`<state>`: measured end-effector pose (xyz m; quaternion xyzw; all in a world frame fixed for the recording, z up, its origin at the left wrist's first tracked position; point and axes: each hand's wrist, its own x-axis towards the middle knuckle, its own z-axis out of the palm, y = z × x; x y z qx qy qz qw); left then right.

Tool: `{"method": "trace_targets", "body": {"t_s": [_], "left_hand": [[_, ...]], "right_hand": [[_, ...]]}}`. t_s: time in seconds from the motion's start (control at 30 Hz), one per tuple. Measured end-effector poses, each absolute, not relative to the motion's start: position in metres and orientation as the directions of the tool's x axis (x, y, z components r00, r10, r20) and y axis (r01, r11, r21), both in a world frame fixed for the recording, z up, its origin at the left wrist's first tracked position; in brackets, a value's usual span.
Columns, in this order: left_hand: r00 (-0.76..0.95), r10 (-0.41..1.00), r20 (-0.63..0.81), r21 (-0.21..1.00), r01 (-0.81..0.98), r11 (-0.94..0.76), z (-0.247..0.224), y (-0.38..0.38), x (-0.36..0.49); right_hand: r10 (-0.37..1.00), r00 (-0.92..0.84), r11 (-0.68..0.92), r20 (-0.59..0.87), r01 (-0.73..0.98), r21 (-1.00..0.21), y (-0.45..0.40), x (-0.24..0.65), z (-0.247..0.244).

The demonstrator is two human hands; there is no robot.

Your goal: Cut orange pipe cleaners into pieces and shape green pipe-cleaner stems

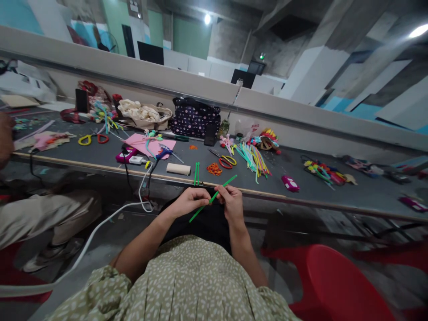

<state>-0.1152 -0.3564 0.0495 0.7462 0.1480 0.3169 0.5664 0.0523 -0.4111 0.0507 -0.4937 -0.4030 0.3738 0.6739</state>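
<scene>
A green pipe cleaner (230, 180) runs diagonally between my two hands, just off the table's front edge. My left hand (193, 200) pinches it near its middle, with the lower end sticking out below the fingers. Close beside, my right hand (230, 199) is closed on the same stem, whose upper end points up and right. Two more green stems (196, 174) lie upright on the table in front of my hands. To their left is a cream roll (178, 168); to their right are an orange beaded piece (214, 168) and scissors (225, 161) with red and yellow handles.
On the grey table (150, 167) are a bundle of coloured stems (256, 158), pink paper (137, 143), a glue gun (163, 152) and a dark dotted bag (194, 117). A white cable (100, 223) hangs at the left, near a seated person's leg (67, 214). A red chair (334, 276) stands lower right.
</scene>
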Motion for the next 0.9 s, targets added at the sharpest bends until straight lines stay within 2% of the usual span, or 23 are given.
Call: {"method": "trace_targets", "body": {"t_s": [0.1,0.2,0.33,0.43,0.6,0.77,0.9], "left_hand": [[0.740,0.612,0.280,0.958,-0.176,-0.226,0.047,-0.357,-0.114],[0.717,0.670,0.192,0.979,-0.191,-0.077,0.045,-0.358,-0.111],[0.712,0.698,0.078,0.973,-0.208,0.104,0.042,-0.359,-0.108],[0.705,0.707,0.053,0.957,-0.237,0.165,0.043,-0.359,-0.108],[0.680,0.732,0.043,0.974,-0.192,0.121,0.043,-0.362,-0.106],[0.641,0.765,0.062,0.995,-0.102,0.004,0.042,-0.364,-0.102],[0.638,0.767,0.068,0.997,-0.081,-0.020,0.043,-0.363,-0.103]], "right_hand": [[0.917,0.378,0.216,0.124,-0.210,-0.954,-0.407,0.051,0.047],[0.915,0.376,0.249,0.148,-0.238,-0.939,-0.406,0.052,0.047],[0.890,0.397,0.305,0.223,-0.156,-0.939,-0.410,0.052,0.053],[0.860,0.421,0.337,0.289,-0.042,-0.941,-0.415,0.051,0.056],[0.835,0.412,0.335,0.364,0.143,-0.931,-0.420,0.047,0.059],[0.850,0.352,0.326,0.392,0.232,-0.916,-0.421,0.041,0.059],[0.775,0.397,0.377,0.491,0.334,-0.864,-0.425,0.045,0.059]]}}
